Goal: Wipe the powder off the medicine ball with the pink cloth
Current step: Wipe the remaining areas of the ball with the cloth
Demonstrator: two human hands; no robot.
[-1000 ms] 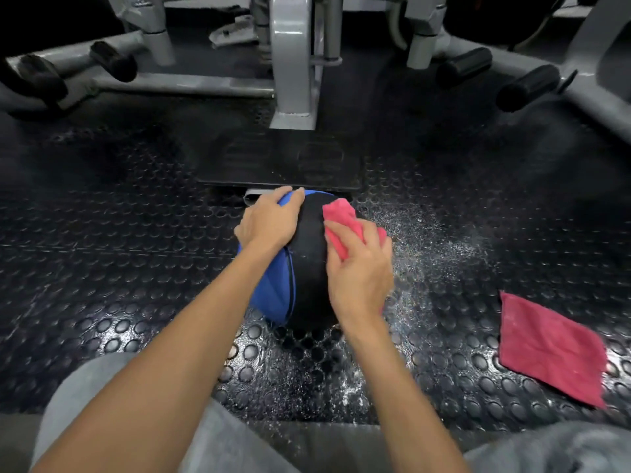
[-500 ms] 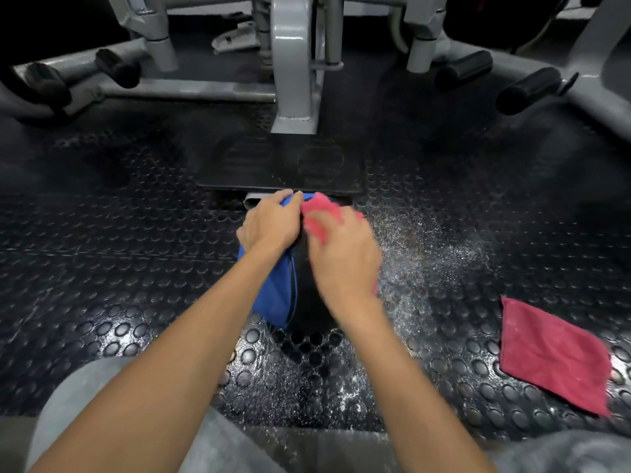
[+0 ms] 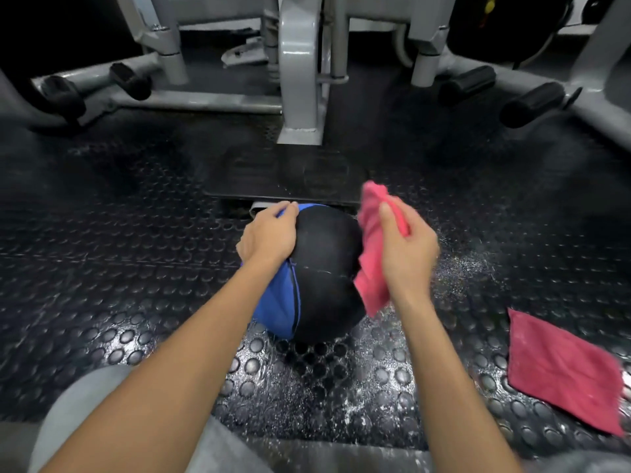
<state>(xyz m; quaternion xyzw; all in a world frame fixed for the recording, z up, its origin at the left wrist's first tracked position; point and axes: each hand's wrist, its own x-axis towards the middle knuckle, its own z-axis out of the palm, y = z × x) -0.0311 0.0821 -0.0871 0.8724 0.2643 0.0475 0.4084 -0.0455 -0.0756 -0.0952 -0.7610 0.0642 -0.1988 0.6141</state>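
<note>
A black and blue medicine ball (image 3: 321,268) sits on the studded rubber floor in front of me. My left hand (image 3: 268,235) rests on its upper left side, fingers laid over the blue panel. My right hand (image 3: 406,247) grips a pink cloth (image 3: 372,250) just off the ball's right side; the cloth hangs loose beside the black panel. The black panel facing me looks dark, with only faint pale marks.
White powder (image 3: 461,268) is scattered on the floor right of the ball and in front of it. A second, darker pink cloth (image 3: 560,370) lies flat at the right. A grey gym machine frame (image 3: 300,70) with black pegs stands behind, over a dark foot plate (image 3: 286,179).
My right hand has swept the pink cloth from the top of the ball off to its right side and lifted it clear. The left hand has stayed on the ball.
</note>
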